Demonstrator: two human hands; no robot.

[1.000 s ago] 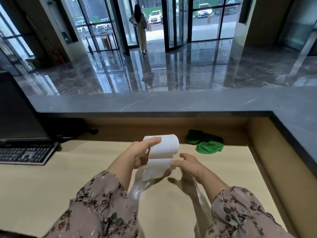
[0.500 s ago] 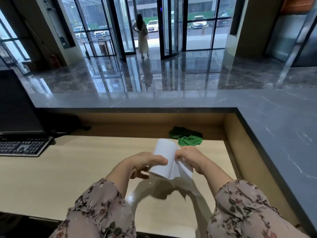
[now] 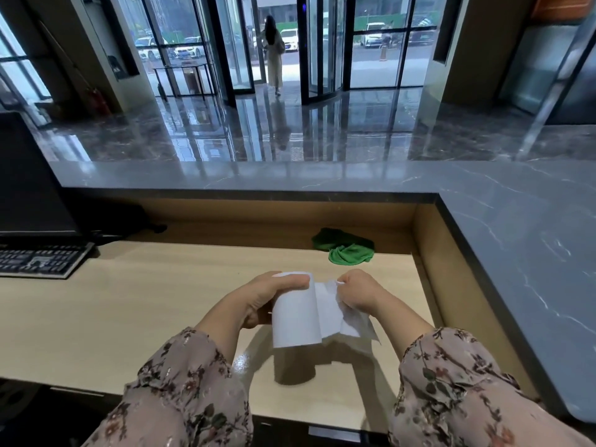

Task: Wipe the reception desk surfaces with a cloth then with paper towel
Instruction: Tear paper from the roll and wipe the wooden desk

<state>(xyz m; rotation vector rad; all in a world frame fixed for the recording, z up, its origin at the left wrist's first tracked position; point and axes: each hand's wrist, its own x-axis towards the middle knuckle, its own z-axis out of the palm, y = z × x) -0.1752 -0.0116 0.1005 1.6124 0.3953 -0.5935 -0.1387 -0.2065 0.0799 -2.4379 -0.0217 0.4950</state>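
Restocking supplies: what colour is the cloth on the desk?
The cloth is green; head view.

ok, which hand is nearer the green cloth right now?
Right. The right hand, pinching the loose sheet, sits just in front of the green cloth, toward the person. The left hand grips the paper towel roll further left, farther from the cloth.

Building lobby, seen from the staff side of reception. A raised stone counter spans 12 to 3 o'clock above a wooden tabletop with keyboard and monitor at 9 o'clock. Polished stone floor reaches a revolving glass door at 12 o'clock.
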